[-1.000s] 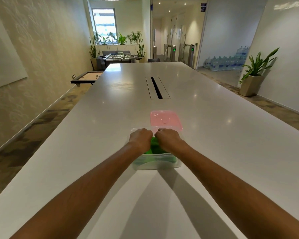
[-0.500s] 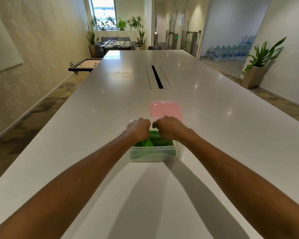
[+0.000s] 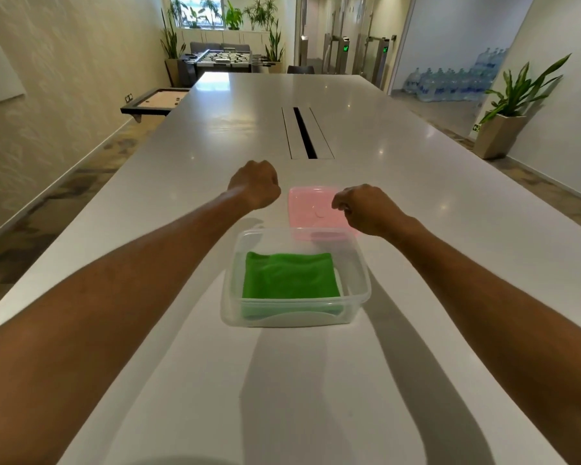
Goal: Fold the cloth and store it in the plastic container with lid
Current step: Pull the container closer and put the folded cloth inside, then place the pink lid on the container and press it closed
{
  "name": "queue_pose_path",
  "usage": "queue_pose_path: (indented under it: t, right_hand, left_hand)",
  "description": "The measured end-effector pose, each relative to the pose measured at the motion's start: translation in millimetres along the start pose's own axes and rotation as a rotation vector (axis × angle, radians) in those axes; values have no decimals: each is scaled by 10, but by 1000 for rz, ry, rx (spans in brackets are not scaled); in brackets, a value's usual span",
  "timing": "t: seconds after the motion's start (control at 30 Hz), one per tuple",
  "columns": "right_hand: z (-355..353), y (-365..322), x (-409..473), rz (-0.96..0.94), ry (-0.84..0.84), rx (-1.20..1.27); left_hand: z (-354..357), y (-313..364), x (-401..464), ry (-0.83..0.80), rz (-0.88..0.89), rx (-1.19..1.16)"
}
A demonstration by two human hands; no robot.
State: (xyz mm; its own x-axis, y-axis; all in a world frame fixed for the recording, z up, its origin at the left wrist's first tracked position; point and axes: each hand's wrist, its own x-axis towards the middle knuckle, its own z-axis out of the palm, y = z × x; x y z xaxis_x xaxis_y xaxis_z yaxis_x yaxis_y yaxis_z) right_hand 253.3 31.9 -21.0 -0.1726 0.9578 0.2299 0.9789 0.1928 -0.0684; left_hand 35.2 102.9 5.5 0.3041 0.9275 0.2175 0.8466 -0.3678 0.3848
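Note:
A folded green cloth (image 3: 291, 280) lies flat inside the clear plastic container (image 3: 232, 297) on the white table. The pink lid (image 3: 311, 204) rests on the table just beyond the container, its near edge behind the container's far rim. My left hand (image 3: 255, 184) hovers beyond the container's far left corner, fingers curled shut, holding nothing. My right hand (image 3: 364, 209) is over the lid's right side, fingers curled in and empty; whether it touches the lid I cannot tell.
A long white table (image 3: 416, 182) stretches ahead, with a cable slot (image 3: 304, 132) in its middle beyond the lid. A potted plant (image 3: 503, 129) stands on the floor to the right. A game table (image 3: 155, 100) sits off the table's left edge.
Both hands have lifted out of the container and moved forward, letting go of the green cloth, which now lies flat inside. The right hand has gone over the pink lid.

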Motion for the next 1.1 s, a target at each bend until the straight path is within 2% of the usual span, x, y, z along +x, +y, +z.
queue_pose_path:
  t: [0.17, 0.3, 0.63, 0.97, 1.1]
  right_hand:
    - [201, 281, 65, -46, -182, -53]
    - [363, 368, 125, -112, -235, -71]
    - [705, 471, 166, -321, -166, -156]
    - [913, 508, 72, -298, -115, -64]
    - [927, 509, 51, -298, -94, -59]
  left_hand:
    - [268, -158, 432, -77, -42, -13]
    - [552, -204, 758, -139, -42, -22]
    - [1090, -243, 1205, -237, -89, 53]
    - [1363, -228, 1346, -429, -106, -24]
    - [1347, -246, 1347, -452, -107, -120]
